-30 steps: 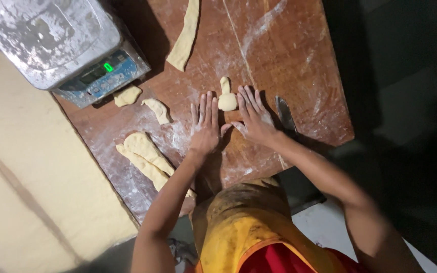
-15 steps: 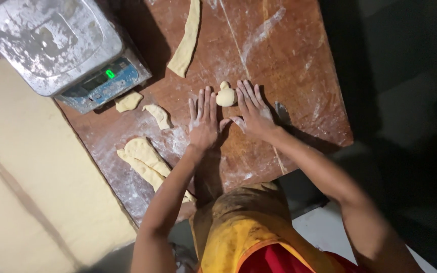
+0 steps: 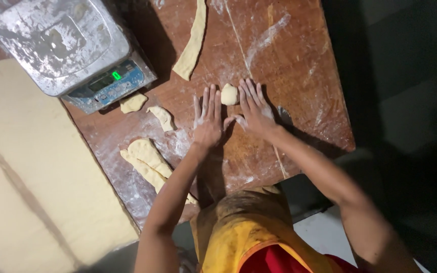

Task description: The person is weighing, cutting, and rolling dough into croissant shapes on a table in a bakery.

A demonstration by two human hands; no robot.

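A small pale dough ball point(image 3: 229, 94) lies on the floured wooden board point(image 3: 299, 65), just beyond my fingertips. My left hand point(image 3: 208, 121) is flat on the board, fingers straight and together, its fingertips beside the ball's left. My right hand point(image 3: 253, 107) is also flat, fingers spread slightly, touching the ball's right side. The two thumbs nearly meet below the ball. Neither hand grips anything.
A metal scale point(image 3: 64, 48) with a lit green display stands at the board's far left. A long dough strip point(image 3: 193, 43) lies at the top. Small dough bits point(image 3: 162, 117) and a larger folded piece point(image 3: 147, 162) lie left of my arm. A big dough sheet point(image 3: 31, 192) covers the left.
The dough ball has rolled a little away from me, from between my palms out to my fingertips. Both hands stay flat on the board.
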